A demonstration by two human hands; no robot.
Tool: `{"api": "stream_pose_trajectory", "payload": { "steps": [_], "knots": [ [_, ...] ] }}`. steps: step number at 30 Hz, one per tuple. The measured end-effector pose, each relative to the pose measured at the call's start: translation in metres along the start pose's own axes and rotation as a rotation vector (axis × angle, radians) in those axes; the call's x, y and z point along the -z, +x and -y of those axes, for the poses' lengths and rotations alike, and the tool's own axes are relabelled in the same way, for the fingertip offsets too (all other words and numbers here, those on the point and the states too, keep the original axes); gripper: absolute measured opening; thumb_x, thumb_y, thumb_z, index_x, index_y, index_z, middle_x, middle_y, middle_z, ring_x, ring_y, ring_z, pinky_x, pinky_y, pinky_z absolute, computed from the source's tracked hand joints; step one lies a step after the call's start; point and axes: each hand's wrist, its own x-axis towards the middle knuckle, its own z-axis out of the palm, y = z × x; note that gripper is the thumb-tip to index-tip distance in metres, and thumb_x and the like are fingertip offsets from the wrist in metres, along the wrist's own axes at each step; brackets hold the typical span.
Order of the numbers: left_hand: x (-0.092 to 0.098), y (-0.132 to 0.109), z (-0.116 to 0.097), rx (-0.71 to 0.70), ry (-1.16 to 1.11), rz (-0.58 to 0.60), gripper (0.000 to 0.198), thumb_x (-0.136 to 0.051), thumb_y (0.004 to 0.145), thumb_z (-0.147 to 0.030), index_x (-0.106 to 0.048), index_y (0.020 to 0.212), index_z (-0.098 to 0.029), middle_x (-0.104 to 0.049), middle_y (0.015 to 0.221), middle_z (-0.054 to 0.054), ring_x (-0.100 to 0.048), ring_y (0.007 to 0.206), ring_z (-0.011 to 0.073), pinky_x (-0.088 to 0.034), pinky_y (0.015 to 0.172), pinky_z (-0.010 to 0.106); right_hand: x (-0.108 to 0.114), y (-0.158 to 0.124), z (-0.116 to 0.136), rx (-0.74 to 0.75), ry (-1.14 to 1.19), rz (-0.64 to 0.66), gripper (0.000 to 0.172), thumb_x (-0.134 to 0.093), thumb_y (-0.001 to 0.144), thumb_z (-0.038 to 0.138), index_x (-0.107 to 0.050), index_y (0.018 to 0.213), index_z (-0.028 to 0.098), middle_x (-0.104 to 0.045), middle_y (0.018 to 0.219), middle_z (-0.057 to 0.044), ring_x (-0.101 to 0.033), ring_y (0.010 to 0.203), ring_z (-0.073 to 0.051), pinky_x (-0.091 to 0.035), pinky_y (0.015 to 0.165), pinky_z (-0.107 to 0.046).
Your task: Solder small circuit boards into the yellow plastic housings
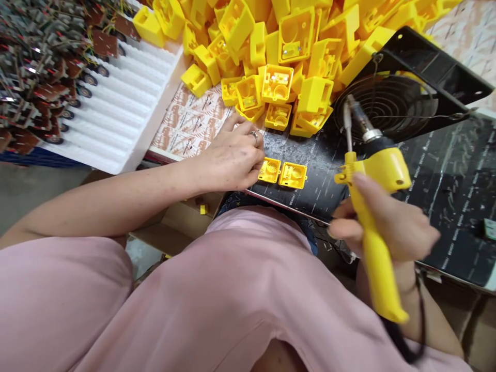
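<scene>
My left hand point(237, 157) lies palm down at the front of the bench with its fingers curled. Its thumb side covers the left edge of a small yellow plastic case point(270, 170), and the fingertips are partly hidden. A second open yellow case point(293, 175) sits just right of the first, hollow side up. In my right hand point(391, 222) is a yellow soldering gun point(382, 279), gripped by its handle. The gun's metal tip and thin feed tube point up and away, over the black mat point(325, 191) and in front of a fan.
Yellow cases point(277, 82) are heaped at the back. A black fan point(411, 98) with a wire guard leans on the right. At left, a white ribbed foam tray point(132, 103) carries piled brown circuit boards point(50, 93) with wires. An open cardboard box point(170, 227) stands below the bench edge.
</scene>
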Motion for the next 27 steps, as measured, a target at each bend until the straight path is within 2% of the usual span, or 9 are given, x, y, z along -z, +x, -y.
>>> {"api": "stream_pose_trajectory", "payload": {
  "steps": [2,4,9,12,14,17,22,24,27],
  "knots": [
    [-0.001,-0.001,-0.002,0.024,-0.023,0.009,0.025,-0.053,0.092,-0.025,-0.071,0.076,-0.018,-0.075,0.101,0.009,-0.062,0.116,0.0333,-0.039,0.113,0.061,-0.011,0.008,0.003,0.278,-0.187,0.018,0.019,-0.080,0.094,0.033,-0.077,0.112,0.028,-0.063,0.060,0.007,-0.056,0.049,-0.009,-0.046,0.057,-0.024],
    [0.000,-0.002,-0.001,0.031,-0.065,-0.001,0.022,-0.055,0.091,-0.027,-0.074,0.082,-0.018,-0.075,0.110,0.010,-0.060,0.121,0.0341,-0.037,0.116,0.060,-0.025,0.014,0.000,0.438,-0.323,0.034,0.014,-0.076,0.097,0.027,-0.073,0.109,0.022,-0.070,0.074,0.002,-0.065,0.060,-0.012,-0.050,0.061,-0.024],
    [0.024,-0.010,0.024,0.108,-0.298,-0.222,0.030,-0.062,0.090,-0.036,-0.073,0.113,-0.022,-0.072,0.132,0.008,-0.061,0.128,0.0294,-0.043,0.117,0.049,-0.044,0.017,-0.019,0.412,-0.218,0.170,0.029,-0.073,0.097,0.021,-0.062,0.124,0.020,-0.078,0.105,-0.008,-0.077,0.098,-0.025,-0.064,0.091,-0.042],
    [0.036,-0.017,0.049,0.229,-0.418,-0.335,0.028,-0.061,0.093,-0.038,-0.076,0.106,-0.019,-0.078,0.114,0.007,-0.070,0.108,0.0213,-0.052,0.103,0.036,-0.037,0.019,-0.021,0.325,-0.174,0.141,0.043,-0.076,0.094,0.017,-0.060,0.133,0.025,-0.077,0.119,-0.008,-0.077,0.111,-0.029,-0.066,0.094,-0.045],
    [0.034,-0.017,0.063,0.266,-0.426,-0.312,0.030,-0.059,0.092,-0.038,-0.079,0.101,-0.018,-0.080,0.098,0.006,-0.072,0.095,0.0199,-0.054,0.092,0.034,-0.034,0.026,-0.017,0.272,-0.151,0.084,0.054,-0.080,0.092,0.020,-0.056,0.139,0.029,-0.073,0.132,-0.009,-0.074,0.121,-0.031,-0.065,0.098,-0.047],
    [0.019,-0.007,0.076,0.193,-0.340,-0.201,0.031,-0.056,0.092,-0.034,-0.082,0.105,-0.023,-0.080,0.106,0.006,-0.072,0.102,0.0238,-0.053,0.096,0.038,-0.046,0.048,-0.010,0.330,-0.196,0.055,0.051,-0.077,0.094,0.022,-0.054,0.139,0.028,-0.073,0.133,-0.011,-0.075,0.119,-0.028,-0.065,0.098,-0.042],
    [0.007,0.009,0.082,0.075,-0.217,-0.037,0.023,-0.064,0.085,-0.031,-0.080,0.101,-0.024,-0.076,0.106,0.004,-0.067,0.117,0.0281,-0.047,0.109,0.041,-0.076,0.075,-0.010,0.489,-0.365,0.237,0.032,-0.063,0.104,0.027,-0.056,0.135,0.023,-0.075,0.112,-0.009,-0.077,0.094,-0.026,-0.064,0.077,-0.036],
    [0.011,0.002,0.083,0.122,-0.200,0.000,0.020,-0.066,0.083,-0.031,-0.078,0.096,-0.022,-0.075,0.098,0.004,-0.067,0.112,0.0267,-0.047,0.106,0.039,-0.077,0.075,-0.009,0.490,-0.360,0.260,0.029,-0.062,0.105,0.030,-0.057,0.132,0.024,-0.076,0.108,-0.008,-0.077,0.094,-0.025,-0.063,0.078,-0.035],
    [0.015,-0.019,0.079,0.254,-0.277,-0.013,0.020,-0.061,0.084,-0.029,-0.075,0.095,-0.021,-0.073,0.088,0.002,-0.067,0.093,0.0208,-0.050,0.094,0.034,-0.076,0.072,0.002,0.389,-0.276,0.128,0.032,-0.067,0.103,0.035,-0.055,0.131,0.026,-0.076,0.108,-0.005,-0.077,0.099,-0.023,-0.063,0.085,-0.035]
  ]
}}
